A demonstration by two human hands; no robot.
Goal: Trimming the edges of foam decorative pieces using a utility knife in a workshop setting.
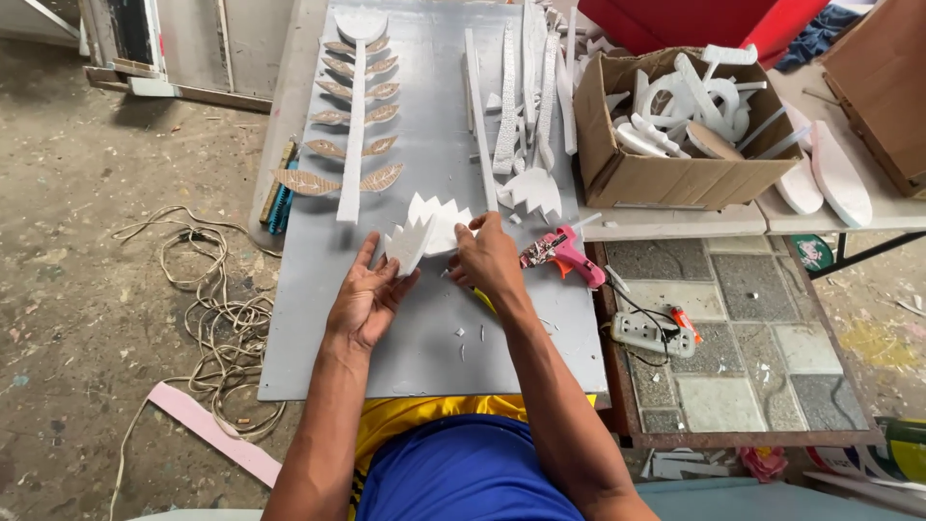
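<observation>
**Both hands on a zigzag-edged foam cutout**

The left hand (369, 294) is half open, palm up, fingers spread. Its fingertips support the lower left lobe of a white foam cutout (427, 232) with a sawtooth edge. The right hand (489, 259) is curled over the right edge of the same cutout, gripping it between thumb and fingers. The cutout sits tilted just above the grey board (424, 347) that serves as the counter, near its centre.

A pink hot glue gun (564, 253) lies just right of the right hand, at the board's edge. A second white zigzag piece (532, 191) lies just beyond the hands. Farther up the board lies a white foam stem with brown leaf shapes (352, 116). A cardboard box (675, 121) of white foam pieces stands to the right. A white power strip (653, 336) rests on the tiled table, and loose cord (207, 309) lies on the floor to the left.
</observation>
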